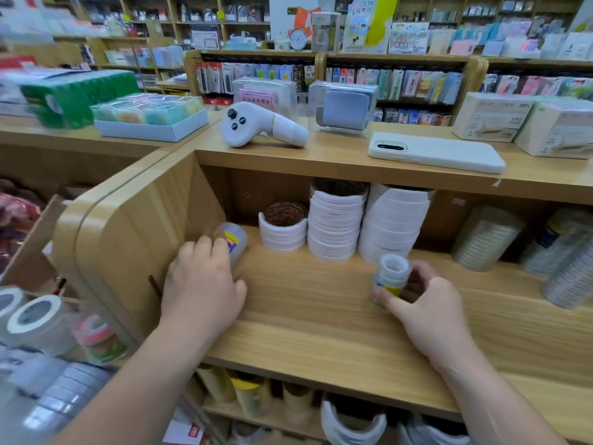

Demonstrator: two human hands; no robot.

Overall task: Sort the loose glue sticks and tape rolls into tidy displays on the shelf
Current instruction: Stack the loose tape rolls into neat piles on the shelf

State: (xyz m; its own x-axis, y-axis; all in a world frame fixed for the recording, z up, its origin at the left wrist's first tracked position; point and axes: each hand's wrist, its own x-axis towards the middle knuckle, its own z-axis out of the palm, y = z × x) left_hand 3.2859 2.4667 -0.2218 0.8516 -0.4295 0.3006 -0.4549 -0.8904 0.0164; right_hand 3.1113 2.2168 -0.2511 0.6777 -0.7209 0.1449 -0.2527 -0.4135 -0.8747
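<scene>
My left hand (202, 281) grips a translucent glue stick (236, 240) with a yellow and blue label, close to the shelf's left wall. My right hand (423, 303) holds a second glue stick (391, 276) upright on the wooden shelf board (308, 303), its white cap toward me. Behind them stand three stacks of white tape rolls: a short stack (283, 231), a tall one (337, 223) and another tall one (396, 224). Both glue sticks look blurred.
Wrapped clear tape stacks (487, 239) lie at the shelf's right. On the top board rest a white controller (263, 128) and a white phone (436, 152). More tape rolls (35, 316) sit at lower left, and other goods fill the shelf below.
</scene>
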